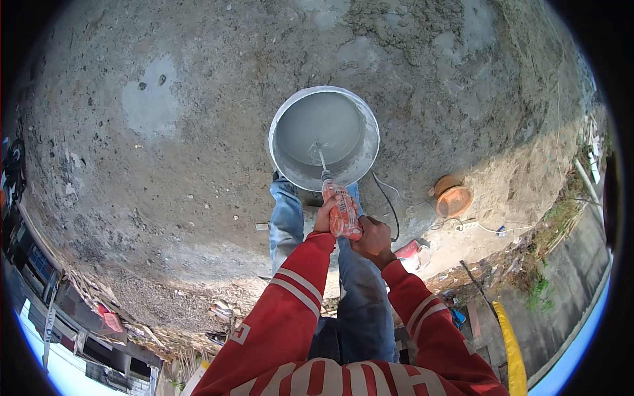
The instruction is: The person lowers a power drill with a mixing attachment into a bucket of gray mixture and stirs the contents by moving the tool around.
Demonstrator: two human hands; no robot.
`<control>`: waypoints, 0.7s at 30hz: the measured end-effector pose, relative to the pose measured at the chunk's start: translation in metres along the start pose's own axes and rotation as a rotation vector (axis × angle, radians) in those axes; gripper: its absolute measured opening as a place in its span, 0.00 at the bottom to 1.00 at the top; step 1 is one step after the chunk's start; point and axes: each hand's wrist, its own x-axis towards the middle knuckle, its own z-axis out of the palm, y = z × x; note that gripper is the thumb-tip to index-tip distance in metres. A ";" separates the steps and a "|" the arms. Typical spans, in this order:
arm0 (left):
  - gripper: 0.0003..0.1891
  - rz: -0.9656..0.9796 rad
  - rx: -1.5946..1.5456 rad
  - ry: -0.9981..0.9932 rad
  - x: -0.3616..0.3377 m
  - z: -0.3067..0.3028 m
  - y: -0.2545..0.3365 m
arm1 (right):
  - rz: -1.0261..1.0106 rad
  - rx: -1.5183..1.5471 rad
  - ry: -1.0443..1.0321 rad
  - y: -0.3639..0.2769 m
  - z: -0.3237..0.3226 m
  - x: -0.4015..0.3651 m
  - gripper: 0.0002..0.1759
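Observation:
A red power drill (343, 214) is held between my two hands, pointing away from me and down. My left hand (325, 214) wraps round the left side of its body. At the rear handle, my right hand (374, 239) is closed. From the drill's chuck a thin mixing rod (321, 157) reaches into a round whitish bucket (279, 158). Grey wet mix (320, 125) lies inside the bucket, and its surface is stirred up around the rod's tip. The rod's lower end is hidden in the mix.
A dark power cord (389, 201) runs along the ground right of the bucket. Orange-brown round pans (454, 201) lie further right, near a pale power strip (467, 226). A red-and-white bag (413, 254) sits by my right leg. A yellow strip (510, 343) is at lower right.

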 end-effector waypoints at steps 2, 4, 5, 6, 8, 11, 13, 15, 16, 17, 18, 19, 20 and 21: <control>0.27 0.022 -0.001 0.004 -0.005 0.002 0.001 | -0.001 -0.009 -0.015 -0.001 0.000 0.002 0.16; 0.27 0.045 -0.004 0.011 -0.008 0.002 0.004 | -0.030 -0.009 0.001 -0.006 0.000 0.004 0.14; 0.27 0.023 -0.026 0.013 -0.010 0.001 0.007 | -0.031 -0.007 -0.002 -0.009 0.001 0.005 0.14; 0.27 0.000 -0.049 0.014 -0.011 0.000 0.010 | -0.010 -0.005 -0.011 -0.012 0.002 0.005 0.14; 0.27 -0.012 -0.044 0.021 -0.010 0.001 0.015 | 0.009 -0.006 -0.017 -0.018 0.002 0.006 0.14; 0.27 -0.013 -0.015 0.022 -0.005 0.002 0.018 | 0.018 -0.008 0.016 -0.022 0.002 0.009 0.13; 0.28 0.001 0.008 0.018 -0.004 0.004 0.020 | 0.017 0.003 0.021 -0.023 0.002 0.012 0.13; 0.27 -0.006 0.006 0.020 -0.008 0.004 0.020 | 0.015 0.000 0.003 -0.023 0.002 0.010 0.14; 0.27 -0.007 0.004 0.021 -0.010 0.004 0.020 | 0.012 -0.001 -0.012 -0.023 0.002 0.010 0.14; 0.27 -0.002 -0.006 0.021 -0.013 0.005 0.020 | 0.012 0.000 -0.013 -0.024 0.003 0.009 0.14; 0.26 0.005 -0.015 0.020 -0.016 0.005 0.022 | 0.015 -0.009 -0.018 -0.026 0.004 0.008 0.15; 0.26 0.008 -0.015 0.021 -0.016 0.006 0.024 | 0.017 -0.019 -0.022 -0.027 0.006 0.008 0.16; 0.26 0.004 0.000 0.028 -0.017 0.006 0.026 | 0.016 -0.018 -0.023 -0.027 0.007 0.009 0.16; 0.26 -0.002 0.015 0.034 -0.017 0.007 0.028 | 0.017 -0.012 -0.010 -0.028 0.008 0.010 0.15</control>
